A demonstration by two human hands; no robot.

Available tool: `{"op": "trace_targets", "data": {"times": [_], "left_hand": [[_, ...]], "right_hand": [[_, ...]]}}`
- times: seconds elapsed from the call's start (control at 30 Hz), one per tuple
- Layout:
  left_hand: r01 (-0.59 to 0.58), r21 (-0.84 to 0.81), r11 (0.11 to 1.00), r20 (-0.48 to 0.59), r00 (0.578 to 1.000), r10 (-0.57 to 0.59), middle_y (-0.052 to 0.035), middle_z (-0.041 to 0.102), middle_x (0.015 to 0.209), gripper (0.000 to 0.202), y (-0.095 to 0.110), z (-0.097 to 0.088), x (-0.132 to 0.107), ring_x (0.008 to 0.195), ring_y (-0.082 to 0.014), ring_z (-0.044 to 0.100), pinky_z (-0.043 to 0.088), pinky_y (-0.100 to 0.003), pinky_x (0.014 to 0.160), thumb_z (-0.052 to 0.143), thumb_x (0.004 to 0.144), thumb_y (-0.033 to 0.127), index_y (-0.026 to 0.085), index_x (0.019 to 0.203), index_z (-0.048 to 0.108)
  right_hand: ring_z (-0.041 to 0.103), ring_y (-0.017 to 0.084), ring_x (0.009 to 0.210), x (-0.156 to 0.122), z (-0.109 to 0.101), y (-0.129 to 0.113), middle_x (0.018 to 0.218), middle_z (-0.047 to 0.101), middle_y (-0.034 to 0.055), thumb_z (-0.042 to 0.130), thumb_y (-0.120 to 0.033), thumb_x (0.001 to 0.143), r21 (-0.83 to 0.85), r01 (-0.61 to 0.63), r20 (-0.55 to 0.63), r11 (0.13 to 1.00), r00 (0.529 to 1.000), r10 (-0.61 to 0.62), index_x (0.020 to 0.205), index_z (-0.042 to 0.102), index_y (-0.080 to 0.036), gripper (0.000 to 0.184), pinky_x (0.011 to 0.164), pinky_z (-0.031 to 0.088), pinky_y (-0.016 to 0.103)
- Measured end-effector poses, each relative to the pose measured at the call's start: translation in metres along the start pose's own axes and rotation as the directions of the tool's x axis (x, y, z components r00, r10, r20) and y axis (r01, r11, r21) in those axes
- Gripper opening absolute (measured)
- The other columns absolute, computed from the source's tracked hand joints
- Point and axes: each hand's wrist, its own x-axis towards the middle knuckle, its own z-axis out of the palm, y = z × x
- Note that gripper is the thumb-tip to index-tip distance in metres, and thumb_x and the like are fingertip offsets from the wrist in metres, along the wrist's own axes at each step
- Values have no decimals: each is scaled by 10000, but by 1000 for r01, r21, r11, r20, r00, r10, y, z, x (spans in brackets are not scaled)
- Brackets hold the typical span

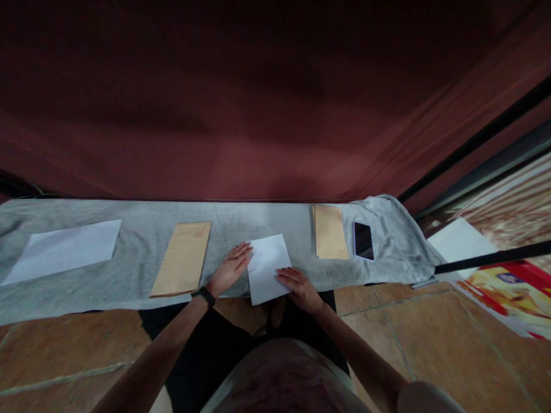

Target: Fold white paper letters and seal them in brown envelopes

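A white sheet of paper (267, 281), perhaps folded, lies in front of me on the grey cloth, its near edge reaching past the cloth's front. My left hand (230, 268) rests flat at its left edge, fingertips on the paper. On the right edge lies my right hand (300, 287), fingers stretched out over the sheet. Neither hand grips anything. To the left of my left hand is a brown envelope (183, 258). Beyond my right hand sits a small stack of brown envelopes (331, 232).
A grey cloth (138, 229) covers the narrow table. White paper (69, 249) lies at far left, a phone (363, 241) at right. Behind hangs a dark red curtain (258, 155). A black bar (482, 261) and a colourful box (512, 292) are at far right.
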Motion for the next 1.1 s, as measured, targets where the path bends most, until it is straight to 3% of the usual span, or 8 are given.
{"op": "trace_targets", "data": {"times": [0.1, 0.23, 0.43, 0.53, 0.63, 0.87, 1.0, 1.1], "left_hand": [[-49, -168, 985, -61, 997, 39, -41, 511, 1540, 501, 13, -3, -43, 1460, -186, 419, 359, -455, 1220, 386, 968, 188, 262, 1441, 533], [-42, -149, 988, -150, 989, 20, -47, 514, 1535, 603, 34, 9, -71, 1462, -216, 416, 381, -506, 1205, 468, 890, 103, 277, 1466, 501], [-49, -90, 995, -104, 994, 40, -22, 607, 1445, 741, 34, 18, -51, 1396, -189, 501, 440, -494, 1175, 400, 713, -55, 270, 1336, 638], [-93, -61, 994, -66, 994, 89, -12, 619, 1431, 762, 28, 15, -47, 1398, -186, 501, 461, -490, 1161, 390, 699, -70, 285, 1318, 657], [-139, -28, 990, -45, 989, 138, -15, 604, 1448, 761, 24, 13, -49, 1410, -194, 489, 460, -495, 1160, 401, 724, -67, 297, 1349, 636], [-168, 11, 986, -26, 985, 168, -24, 585, 1468, 818, 23, 13, -49, 1421, -188, 475, 446, -469, 1170, 391, 675, -82, 266, 1382, 610], [-170, -4, 985, -21, 985, 170, -25, 572, 1482, 805, 25, 11, -50, 1434, -185, 458, 431, -464, 1182, 400, 671, -75, 249, 1377, 613], [-147, -54, 988, -21, 989, 146, -11, 593, 1460, 764, 25, 10, -50, 1413, -177, 483, 437, -467, 1179, 400, 699, -62, 266, 1348, 634]], "right_hand": [[561, 220, 1342, 6, -2, 4, 1432, 618, 72, 570, -16, 796, 18, -66, -37, 998, 997, 66, 1374, 606, -246, 623, 1191, 386, 481], [614, 198, 1277, 20, 3, 0, 1339, 689, 48, 596, -14, 822, 59, -80, -28, 995, 996, 82, 1289, 674, -249, 528, 1180, 409, 440], [566, 190, 1337, 28, 1, -21, 1399, 648, 43, 607, -223, 963, 60, -48, 85, 997, 995, 42, 1390, 601, -268, 429, 1223, 356, 449], [517, 174, 1389, 29, -9, -23, 1471, 586, 33, 436, -322, 1062, 116, -85, 118, 990, 991, 71, 1463, 524, -272, 413, 1197, 402, 405], [512, 159, 1393, 40, -11, -14, 1475, 582, 32, 312, -297, 1095, 80, -85, 112, 993, 991, 75, 1445, 545, -257, 422, 1193, 406, 380], [405, 220, 1473, 91, 8, 20, 1598, 423, 45, 512, -296, 1036, -262, -54, 53, 964, 996, 70, 1480, 489, -278, 445, 1258, 254, 484], [402, 223, 1474, 115, 10, 31, 1585, 445, 56, 561, -248, 1006, -268, -126, -22, 955, 992, 124, 1467, 503, -260, 465, 1256, 253, 495], [479, 193, 1416, 110, 6, 37, 1511, 542, 56, 531, -165, 987, -202, -168, -50, 965, 986, 161, 1411, 572, -246, 434, 1242, 311, 458]]}}
